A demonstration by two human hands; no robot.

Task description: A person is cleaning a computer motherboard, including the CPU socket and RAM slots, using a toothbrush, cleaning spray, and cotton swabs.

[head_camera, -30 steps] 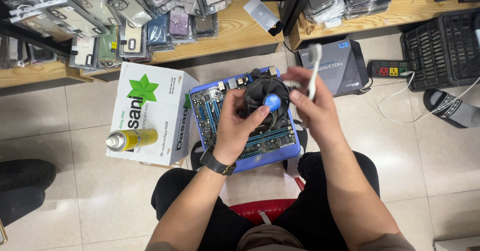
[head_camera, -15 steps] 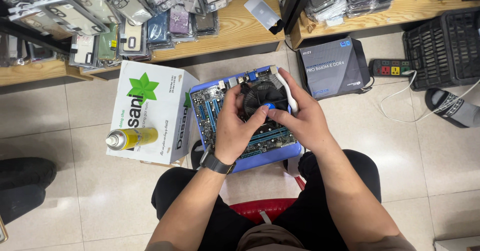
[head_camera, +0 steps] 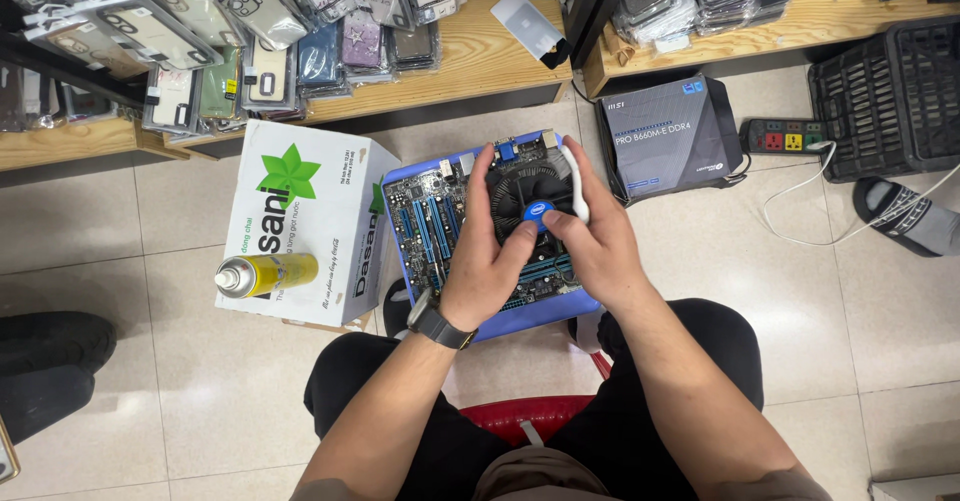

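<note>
Head view: flat blue-edged motherboard [head_camera: 440, 226] resting over the lap, ridged with slots. On it, a round black cooler fan [head_camera: 525, 193] with a blue hub. Left hand [head_camera: 487, 261] cupping the fan's left rim, fingers curled. Right hand [head_camera: 590, 241] closed around a white plastic brush handle [head_camera: 576, 181], thumb at the hub. Left of the board, a white cardboard box [head_camera: 300, 221] bearing a yellow spray can [head_camera: 265, 274].

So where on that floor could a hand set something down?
Bare tiles lie left of the white cardboard box, toward the black shoe, and right of the person's knee, below the striped sandal. The wooden shelf is crowded; both hands cover the blue motherboard's black fan.
</note>
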